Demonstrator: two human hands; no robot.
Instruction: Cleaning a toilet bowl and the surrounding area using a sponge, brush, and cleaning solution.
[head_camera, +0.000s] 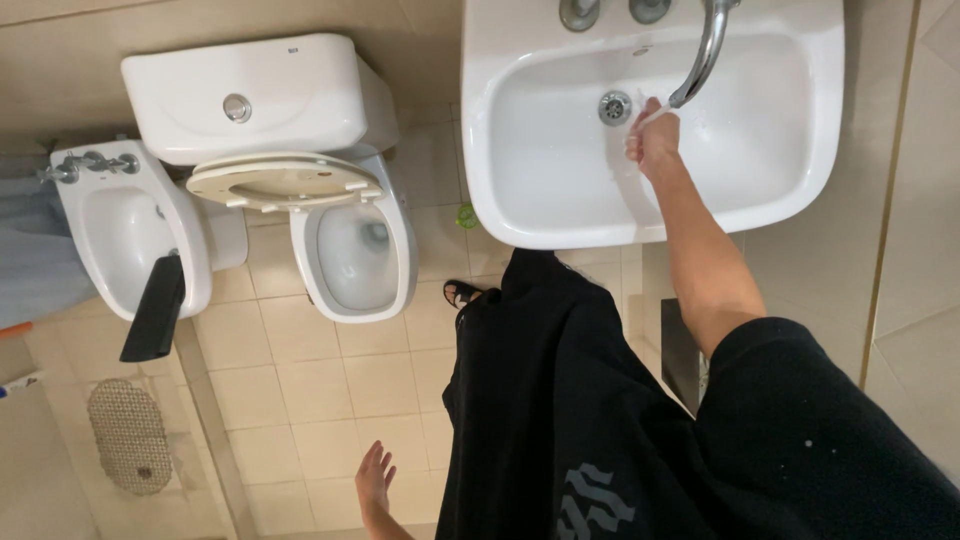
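Note:
My right hand (653, 138) reaches into the white sink (520, 190) and sits right under the spout of the chrome tap (706, 50), where a thin stream of water runs over it. Its fingers look curled together with nothing visible in them. The sink's drain (614, 106) lies just left of that hand. My left hand (375, 478) hangs low at my side over the tiled floor, fingers spread, holding nothing. My black clothes fill the lower middle and right.
A white toilet (355, 250) with its seat raised stands left of the sink, its cistern (250, 95) against the wall. A bidet (125, 225) with a black object (155, 310) on its rim sits further left. A perforated mat (128, 432) lies bottom left.

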